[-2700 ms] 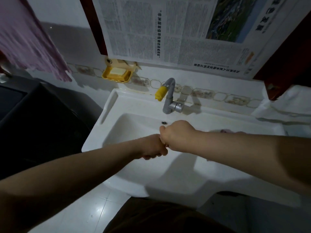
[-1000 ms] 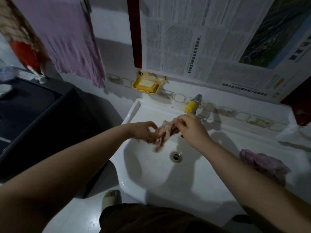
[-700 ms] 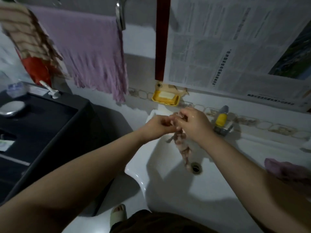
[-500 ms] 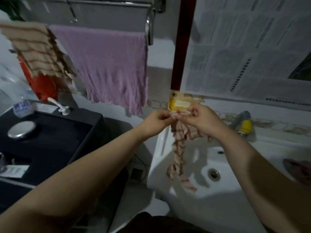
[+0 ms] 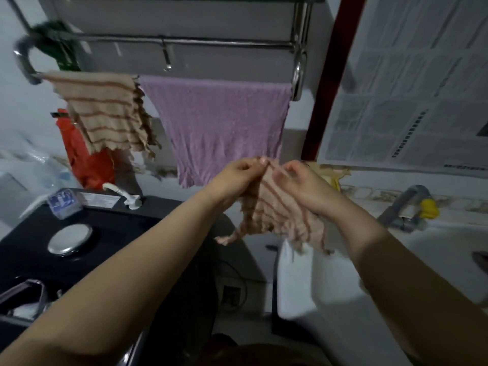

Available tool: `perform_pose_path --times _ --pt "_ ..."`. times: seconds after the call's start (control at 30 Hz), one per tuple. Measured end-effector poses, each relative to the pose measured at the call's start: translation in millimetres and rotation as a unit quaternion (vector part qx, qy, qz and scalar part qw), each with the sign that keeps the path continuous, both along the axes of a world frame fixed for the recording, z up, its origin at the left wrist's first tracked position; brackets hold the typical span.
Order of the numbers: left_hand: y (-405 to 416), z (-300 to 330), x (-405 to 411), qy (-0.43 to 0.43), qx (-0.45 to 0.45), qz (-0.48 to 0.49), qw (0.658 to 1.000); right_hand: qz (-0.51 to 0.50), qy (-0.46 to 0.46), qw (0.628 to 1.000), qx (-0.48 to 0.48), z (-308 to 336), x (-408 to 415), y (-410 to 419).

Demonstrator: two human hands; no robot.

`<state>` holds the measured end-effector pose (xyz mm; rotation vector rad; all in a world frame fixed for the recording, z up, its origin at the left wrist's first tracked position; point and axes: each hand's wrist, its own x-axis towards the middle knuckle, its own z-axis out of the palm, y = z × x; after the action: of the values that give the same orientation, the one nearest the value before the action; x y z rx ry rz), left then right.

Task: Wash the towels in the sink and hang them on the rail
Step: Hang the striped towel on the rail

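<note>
Bare forearms, no sleeves; dark garment below

Both arms outstretched, left hand (image 5: 239,173) and right hand (image 5: 303,186) close together, fingers curled in a pinch.

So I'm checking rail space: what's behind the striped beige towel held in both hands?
Behind the striped beige towel: the hanging purple towel's lower edge and the white sink's corner. The wall directly behind is covered.

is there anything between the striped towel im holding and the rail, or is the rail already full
Nothing stands in the air between the striped towel, pinched by the left hand and right hand, and the rail. The lower bar already carries a beige striped towel and a purple towel; the upper bar looks bare.
</note>
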<state>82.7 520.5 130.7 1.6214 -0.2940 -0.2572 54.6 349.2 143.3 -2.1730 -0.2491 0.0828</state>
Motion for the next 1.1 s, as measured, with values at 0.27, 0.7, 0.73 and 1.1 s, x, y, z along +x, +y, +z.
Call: perform_pose_path --times 0.27,0.7,0.73,1.1 --pt "37.1 -6.4 1.5 -0.370 0.053 0.323 0.869 -0.034 0.036 0.993 0.110 -24.9 10.8 -11.7" --pt "81.3 -51.4 5.8 -0.121 0.380 0.180 0.899 0.096 0.210 0.907 -0.352 -20.5 1.7 1.3" --pt "82.1 -48.8 3.2 -0.181 0.263 0.287 0.903 0.082 0.204 0.922 -0.320 -23.9 2.5 2.9" --pt "100.9 10.1 3.7 -0.230 0.067 0.325 0.915 -0.104 0.116 0.955 0.252 28.1 6.4 30.4"
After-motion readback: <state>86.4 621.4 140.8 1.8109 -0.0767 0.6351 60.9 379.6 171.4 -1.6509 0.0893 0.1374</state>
